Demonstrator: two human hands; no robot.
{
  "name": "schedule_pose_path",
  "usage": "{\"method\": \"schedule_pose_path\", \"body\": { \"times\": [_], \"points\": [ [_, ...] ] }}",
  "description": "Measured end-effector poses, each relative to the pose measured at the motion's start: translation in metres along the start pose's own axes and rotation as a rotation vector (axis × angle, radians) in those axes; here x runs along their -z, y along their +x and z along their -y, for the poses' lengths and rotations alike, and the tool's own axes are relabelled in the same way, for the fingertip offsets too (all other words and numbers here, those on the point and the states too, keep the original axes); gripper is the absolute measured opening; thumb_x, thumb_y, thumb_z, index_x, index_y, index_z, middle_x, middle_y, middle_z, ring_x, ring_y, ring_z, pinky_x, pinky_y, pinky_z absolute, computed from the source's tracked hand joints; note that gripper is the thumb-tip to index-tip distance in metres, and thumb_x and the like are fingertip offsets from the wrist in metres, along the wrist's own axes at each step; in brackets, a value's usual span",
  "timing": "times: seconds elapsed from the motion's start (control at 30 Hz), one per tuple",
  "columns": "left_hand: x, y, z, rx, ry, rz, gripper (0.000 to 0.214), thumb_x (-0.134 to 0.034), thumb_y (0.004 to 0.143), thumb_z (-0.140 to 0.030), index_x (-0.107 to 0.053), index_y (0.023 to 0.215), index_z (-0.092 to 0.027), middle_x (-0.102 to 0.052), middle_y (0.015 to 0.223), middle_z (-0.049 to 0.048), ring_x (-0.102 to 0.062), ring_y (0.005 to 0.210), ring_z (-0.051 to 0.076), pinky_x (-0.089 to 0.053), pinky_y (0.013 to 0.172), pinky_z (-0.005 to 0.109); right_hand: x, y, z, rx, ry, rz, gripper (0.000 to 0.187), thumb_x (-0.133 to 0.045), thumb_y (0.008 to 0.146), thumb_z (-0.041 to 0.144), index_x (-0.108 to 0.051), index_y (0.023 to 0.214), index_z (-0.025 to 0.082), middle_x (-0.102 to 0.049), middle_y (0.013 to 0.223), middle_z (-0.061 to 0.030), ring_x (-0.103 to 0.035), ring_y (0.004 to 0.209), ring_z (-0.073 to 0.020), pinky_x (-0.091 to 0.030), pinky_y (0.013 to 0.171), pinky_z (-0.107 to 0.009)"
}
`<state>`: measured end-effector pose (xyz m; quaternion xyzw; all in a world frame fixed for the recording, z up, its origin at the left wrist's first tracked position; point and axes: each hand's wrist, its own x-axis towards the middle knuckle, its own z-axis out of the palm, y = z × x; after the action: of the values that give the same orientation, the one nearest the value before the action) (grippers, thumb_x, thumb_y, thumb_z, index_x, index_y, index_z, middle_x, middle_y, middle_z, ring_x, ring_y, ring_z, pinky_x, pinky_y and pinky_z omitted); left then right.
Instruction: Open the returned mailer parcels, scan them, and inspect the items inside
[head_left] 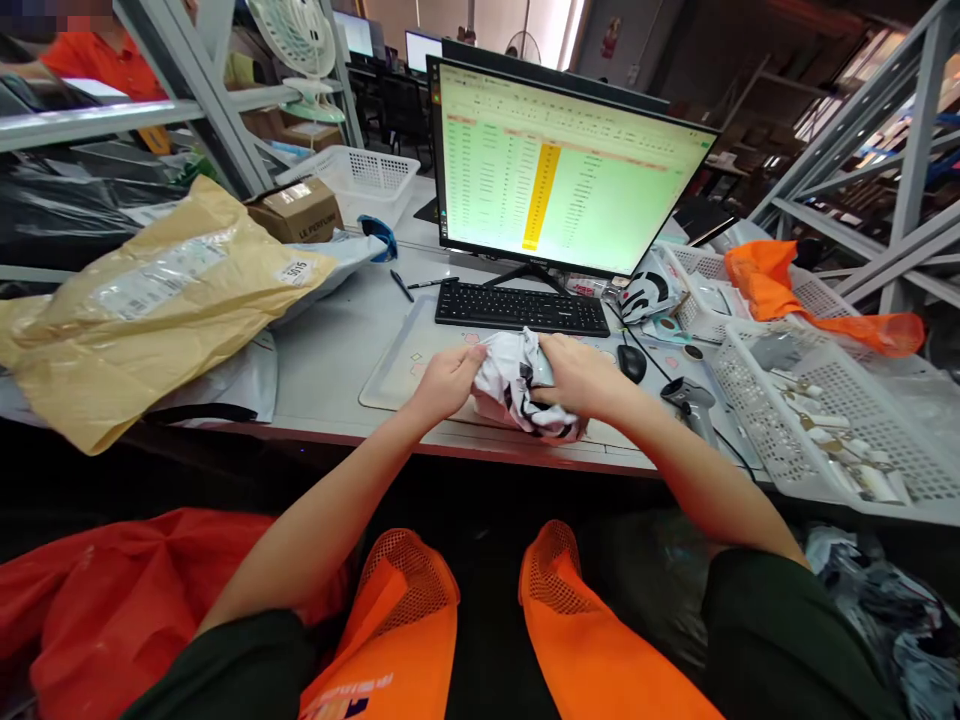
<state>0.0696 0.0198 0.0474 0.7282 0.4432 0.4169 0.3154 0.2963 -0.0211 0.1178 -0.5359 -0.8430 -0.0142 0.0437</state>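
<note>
A crumpled white plastic mailing bag (504,372) with black print is between my hands, at the front of the desk before the keyboard (521,307). My left hand (450,382) is closed, its fingers pinching the bag's upper left edge. From the right, my right hand (577,375) grips the bag, thumb on top and fingers curled at its opening. What the bag contains is hidden by its folds. Beneath it lies a pale desk mat (397,365).
A monitor (562,160) stands behind the keyboard. To the right are a mouse (631,364), a handheld scanner (690,400) and a white basket (772,440) of small items. A yellow parcel (165,290) and a cardboard box (296,210) sit left. A person in orange (105,65) is beyond the rack.
</note>
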Motion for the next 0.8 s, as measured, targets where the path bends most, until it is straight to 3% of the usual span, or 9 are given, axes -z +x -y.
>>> {"method": "schedule_pose_path", "body": {
  "times": [0.13, 0.27, 0.4, 0.53, 0.7, 0.8],
  "points": [
    [0.008, -0.014, 0.027, 0.058, 0.084, 0.018, 0.051, -0.036, 0.095, -0.058, -0.042, 0.059, -0.022, -0.049, 0.058, 0.0005, -0.047, 0.060, 0.016, -0.034, 0.059, 0.029, -0.003, -0.015, -0.026, 0.062, 0.131, -0.005, 0.078, -0.077, 0.081, 0.045, -0.048, 0.147, 0.015, -0.060, 0.139, -0.0175, -0.056, 0.129, -0.0356, -0.047, 0.106, -0.047],
    [0.016, -0.022, 0.043, 0.046, 0.167, 0.039, 0.049, -0.034, 0.098, -0.052, -0.046, 0.062, -0.021, -0.054, 0.061, 0.0012, -0.052, 0.064, 0.018, -0.037, 0.063, 0.030, -0.004, -0.034, -0.030, 0.092, 0.151, -0.072, 0.075, -0.074, 0.082, 0.039, -0.048, 0.148, 0.015, -0.060, 0.138, -0.0191, -0.057, 0.127, -0.0376, -0.049, 0.105, -0.051],
    [0.015, -0.032, 0.054, -0.078, 0.348, 0.087, 0.046, -0.034, 0.101, -0.047, -0.049, 0.065, -0.022, -0.058, 0.069, 0.0044, -0.055, 0.074, 0.021, -0.041, 0.072, 0.034, -0.005, -0.031, -0.036, 0.086, 0.208, -0.070, 0.075, -0.073, 0.081, 0.035, -0.048, 0.149, 0.016, -0.060, 0.139, -0.0177, -0.059, 0.125, -0.0365, -0.049, 0.106, -0.050],
    [0.014, -0.062, 0.075, -0.233, 0.496, 0.182, 0.043, -0.037, 0.102, -0.042, -0.062, 0.074, -0.021, -0.068, 0.089, 0.0090, -0.058, 0.091, 0.025, -0.044, 0.085, 0.040, -0.009, -0.027, -0.054, 0.107, 0.348, -0.079, 0.077, -0.077, 0.079, 0.038, -0.052, 0.149, 0.018, -0.060, 0.143, -0.0151, -0.058, 0.129, -0.0354, -0.047, 0.110, -0.050],
    [0.026, -0.093, 0.099, -0.225, 0.436, 0.277, 0.043, -0.042, 0.100, -0.042, -0.068, 0.074, -0.020, -0.069, 0.099, 0.0111, -0.060, 0.095, 0.026, -0.048, 0.089, 0.043, -0.018, -0.038, -0.080, -0.062, 0.626, -0.103, 0.077, -0.078, 0.078, 0.053, -0.058, 0.146, 0.021, -0.062, 0.144, -0.0100, -0.058, 0.132, -0.0357, -0.045, 0.114, -0.050],
    [0.029, -0.086, 0.093, -0.095, 0.258, 0.170, 0.039, -0.047, 0.097, -0.047, -0.069, 0.081, -0.020, -0.068, 0.106, 0.0117, -0.062, 0.102, 0.027, -0.051, 0.093, 0.043, -0.030, -0.043, -0.079, -0.112, 0.772, -0.201, 0.082, -0.078, 0.076, 0.063, -0.061, 0.144, 0.019, -0.062, 0.144, -0.0102, -0.056, 0.134, -0.0374, -0.041, 0.118, -0.052]
  ]
}}
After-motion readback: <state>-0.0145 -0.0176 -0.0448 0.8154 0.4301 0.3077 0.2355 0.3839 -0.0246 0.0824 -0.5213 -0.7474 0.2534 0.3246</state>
